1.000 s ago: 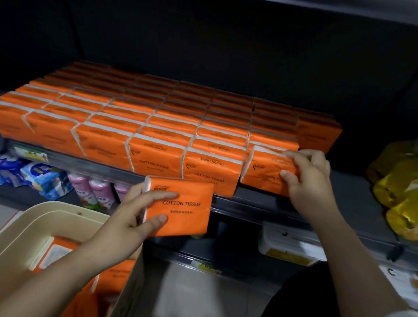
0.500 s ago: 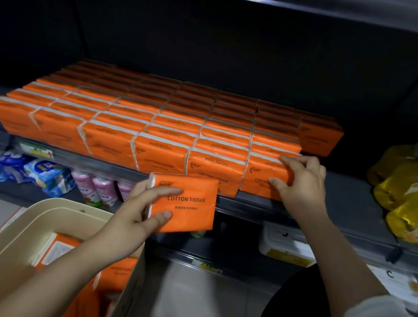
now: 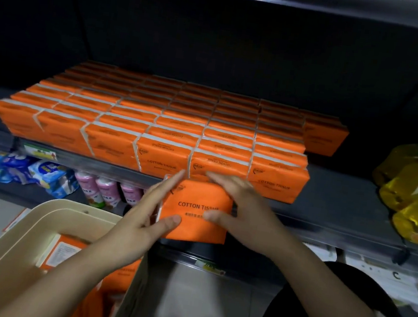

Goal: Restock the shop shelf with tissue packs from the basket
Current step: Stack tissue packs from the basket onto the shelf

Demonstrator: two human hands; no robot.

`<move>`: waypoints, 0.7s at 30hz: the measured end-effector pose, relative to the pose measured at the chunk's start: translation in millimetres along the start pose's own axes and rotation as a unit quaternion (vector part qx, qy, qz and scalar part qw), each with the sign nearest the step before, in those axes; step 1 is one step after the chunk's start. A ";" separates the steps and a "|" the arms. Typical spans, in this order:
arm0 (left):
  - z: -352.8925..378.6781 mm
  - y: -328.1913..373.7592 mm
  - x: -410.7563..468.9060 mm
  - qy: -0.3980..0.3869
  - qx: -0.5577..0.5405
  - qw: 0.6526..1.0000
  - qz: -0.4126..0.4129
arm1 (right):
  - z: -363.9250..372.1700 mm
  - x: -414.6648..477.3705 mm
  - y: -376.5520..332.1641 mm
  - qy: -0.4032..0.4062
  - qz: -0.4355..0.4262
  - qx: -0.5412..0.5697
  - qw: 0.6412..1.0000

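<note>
The right hand (image 3: 243,210) is off the front-row pack it was squaring up a moment ago and has swung left to meet the tissue pack (image 3: 194,223) that the left hand (image 3: 141,221) has been carrying. Both hands are on it now, thumbs on the printed face and fingers along its left and top edges. The pack sits just in front of the shelf (image 3: 343,197) lip, below the front row of the stocked packs (image 3: 153,129).

That reads as a handover or a two-handed lift. The last pack looks settled, and this one is next in line, probably for the bare stretch right of the block.

The right hand is smeared by motion, and the fingers behind the pack are out of sight, so how firmly either hand grips it is hard to call. The far rows sink into shadow. The basket (image 3: 35,220), near left, is cut by the frame, so its remaining stock can't be counted.
</note>
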State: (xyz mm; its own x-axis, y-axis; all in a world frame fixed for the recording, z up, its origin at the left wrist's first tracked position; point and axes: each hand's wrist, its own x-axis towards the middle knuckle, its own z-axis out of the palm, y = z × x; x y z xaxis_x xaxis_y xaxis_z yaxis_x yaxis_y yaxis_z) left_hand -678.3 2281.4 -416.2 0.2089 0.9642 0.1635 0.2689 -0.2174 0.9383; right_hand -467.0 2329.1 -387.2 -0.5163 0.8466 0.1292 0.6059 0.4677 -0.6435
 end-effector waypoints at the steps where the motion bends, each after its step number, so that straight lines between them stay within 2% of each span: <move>1: 0.6 -0.8 -0.6 -0.008 0.003 1.000 0.000 | 0.2 -0.4 -0.8 -0.019 0.004 -0.012 1.000; 10: 17.1 -0.2 -6.7 -0.043 -0.002 0.999 -0.014 | -18.5 -11.4 1.4 -0.031 0.042 0.013 0.999; 13: 17.6 7.0 0.5 -0.014 0.123 0.992 0.005 | -40.9 -15.2 15.0 0.028 0.045 -0.015 0.998; 16: 14.8 11.6 16.9 0.028 0.253 0.965 0.056 | -71.6 -24.3 33.4 0.116 0.088 0.028 0.989; 19: 19.6 18.2 41.9 0.063 0.374 0.917 0.124 | -88.9 -32.9 51.1 0.168 0.145 0.047 0.974; 21: 27.0 22.1 60.9 0.054 0.437 0.885 0.150 | -89.6 -33.4 58.1 0.199 0.168 0.036 0.965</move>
State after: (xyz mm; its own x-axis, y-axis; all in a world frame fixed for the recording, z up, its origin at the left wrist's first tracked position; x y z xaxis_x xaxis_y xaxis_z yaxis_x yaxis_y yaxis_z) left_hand -634.3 2331.2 -393.7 0.3169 0.8413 0.4378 0.8507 -0.4563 0.2610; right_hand -360.4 2350.8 -361.3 -0.0158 0.9846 0.1740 0.6481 0.1426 -0.7481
